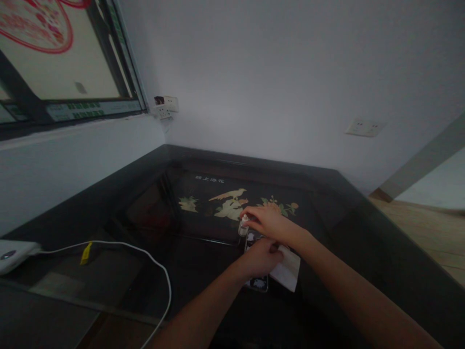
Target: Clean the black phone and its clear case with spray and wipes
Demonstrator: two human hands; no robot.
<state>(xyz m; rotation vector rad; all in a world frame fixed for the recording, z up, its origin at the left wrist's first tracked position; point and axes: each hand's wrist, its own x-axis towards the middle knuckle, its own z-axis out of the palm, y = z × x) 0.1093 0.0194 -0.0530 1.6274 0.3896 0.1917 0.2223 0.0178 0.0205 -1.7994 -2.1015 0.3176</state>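
A phone lies flat on the dark glass-topped table, partly covered by my hands. My left hand rests on the phone with its fingers curled around a white cloth that sticks out to the right. My right hand reaches over the phone's far end, and its fingers are closed on a small white bottle standing upright there. The bottle's cap pokes out above my fingertips.
A white cable with a yellow tag runs from a white device at the left edge across the table. The tabletop carries a painted bird-and-flower picture. Wall sockets sit on the right wall, a window on the left.
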